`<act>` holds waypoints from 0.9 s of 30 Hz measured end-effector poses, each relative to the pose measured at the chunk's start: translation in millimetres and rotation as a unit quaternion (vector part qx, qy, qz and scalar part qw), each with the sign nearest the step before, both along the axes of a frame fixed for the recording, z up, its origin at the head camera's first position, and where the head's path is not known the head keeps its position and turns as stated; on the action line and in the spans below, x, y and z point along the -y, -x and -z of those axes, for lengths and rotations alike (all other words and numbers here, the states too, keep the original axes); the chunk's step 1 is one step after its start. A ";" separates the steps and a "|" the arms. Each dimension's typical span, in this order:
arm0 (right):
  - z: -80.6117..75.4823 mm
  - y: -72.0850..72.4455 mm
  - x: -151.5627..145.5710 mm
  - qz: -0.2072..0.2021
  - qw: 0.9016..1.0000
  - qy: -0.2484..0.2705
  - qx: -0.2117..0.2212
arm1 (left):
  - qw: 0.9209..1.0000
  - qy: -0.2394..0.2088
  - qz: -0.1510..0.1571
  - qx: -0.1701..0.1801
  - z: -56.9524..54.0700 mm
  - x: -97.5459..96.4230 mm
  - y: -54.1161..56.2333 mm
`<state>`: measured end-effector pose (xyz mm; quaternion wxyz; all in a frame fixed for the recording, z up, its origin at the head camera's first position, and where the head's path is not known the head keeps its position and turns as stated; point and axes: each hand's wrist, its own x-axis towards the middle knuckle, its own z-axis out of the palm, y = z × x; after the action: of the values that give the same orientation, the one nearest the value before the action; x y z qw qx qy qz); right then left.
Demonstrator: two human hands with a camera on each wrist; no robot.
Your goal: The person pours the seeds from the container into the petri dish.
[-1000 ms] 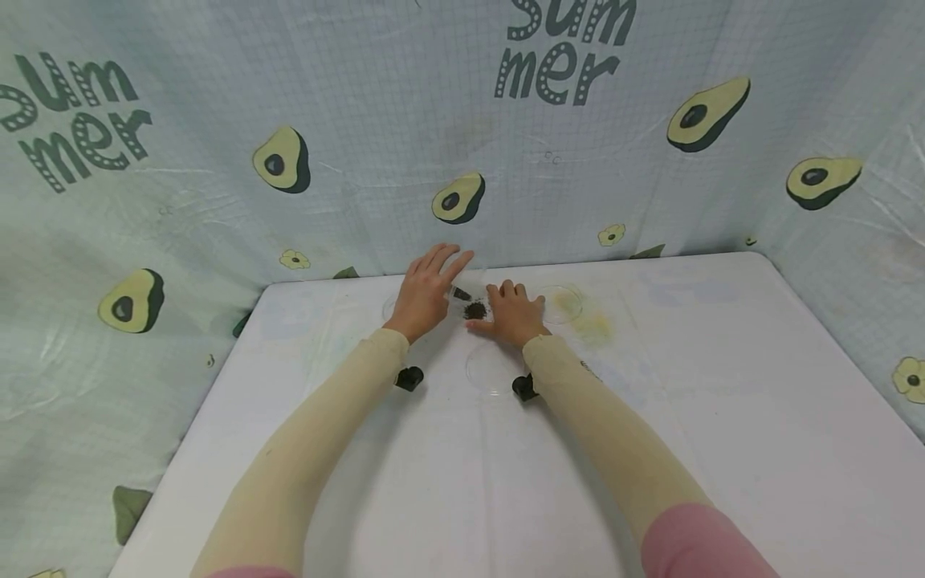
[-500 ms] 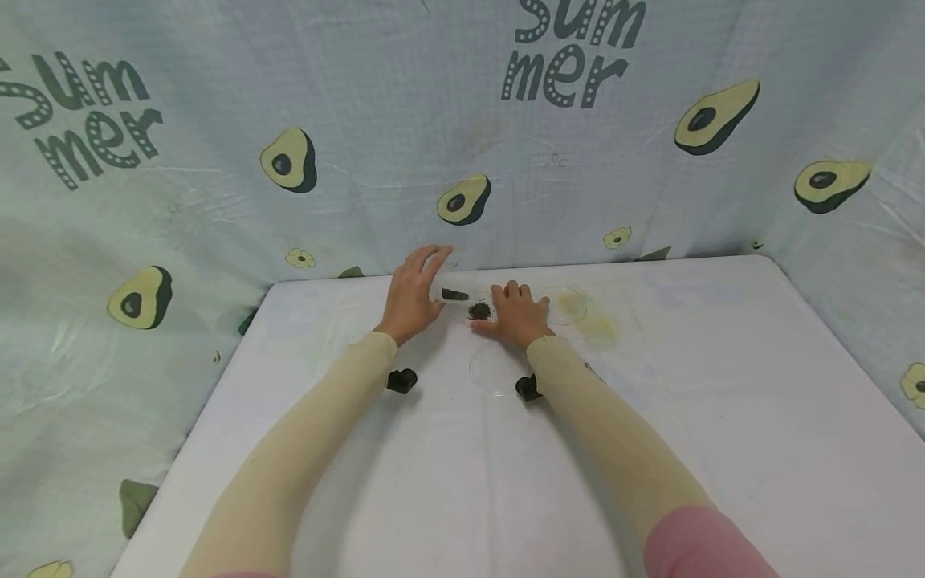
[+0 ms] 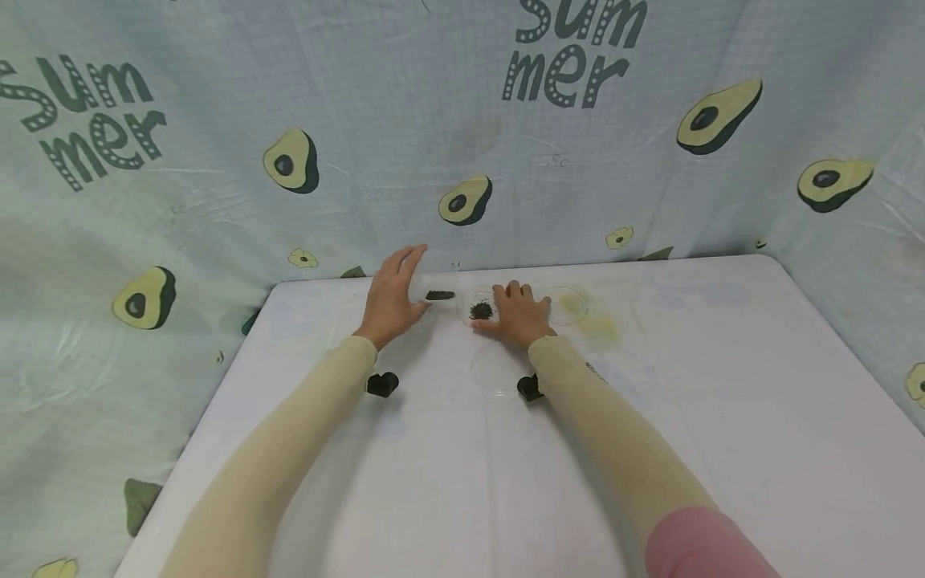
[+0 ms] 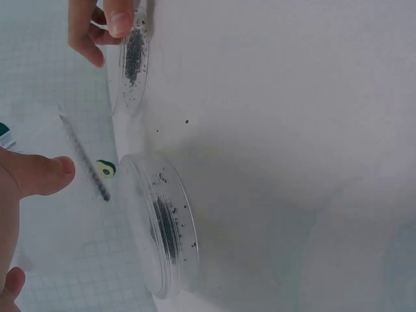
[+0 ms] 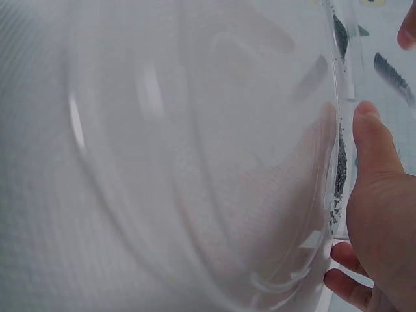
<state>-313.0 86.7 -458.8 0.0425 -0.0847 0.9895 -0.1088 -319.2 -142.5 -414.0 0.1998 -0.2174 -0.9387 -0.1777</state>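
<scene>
1. The left hand [image 3: 390, 297] grasps a clear vessel [image 3: 438, 300] between the thumb and the fingers; the vessel is raised above the table [image 3: 433, 482], on the side of this hand toward the right hand.
2. Inside the vessel, beside the left thumb, dark grains [image 4: 86, 159] make a slim line. The outline of the vessel is faint, so I cannot tell its full shape.
3. Below the left hand stands the left dish [image 4: 162, 279], round and clear, with some more dark grains in it.
4. The right hand [image 3: 520, 313] rests low, and its thumb and fingers grip the right dish [image 3: 466, 317], at its left. In this dish lies a small dark heap [image 3: 480, 310].
5. Just to the right of the right hand is the side dish [image 3: 560, 307], with a yellow stain [image 3: 598, 325] beside it.
6. Nearer to the person than the right hand, the near dish [image 3: 499, 369] lies on the table.
7. Behind both hands hangs a pale cloth [image 3: 376, 96] with avocado prints.
</scene>
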 end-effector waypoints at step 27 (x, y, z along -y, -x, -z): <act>2.1 -0.7 0.1 -0.004 1.000 0.000 -0.007 | 0.995 -0.048 -0.077 0.049 -7.5 42.4 -14.6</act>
<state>-312.3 86.6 -460.9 0.0358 -0.0893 0.9895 -0.1082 -304.6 -184.9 -406.5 0.1774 -0.1254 -0.9517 -0.2171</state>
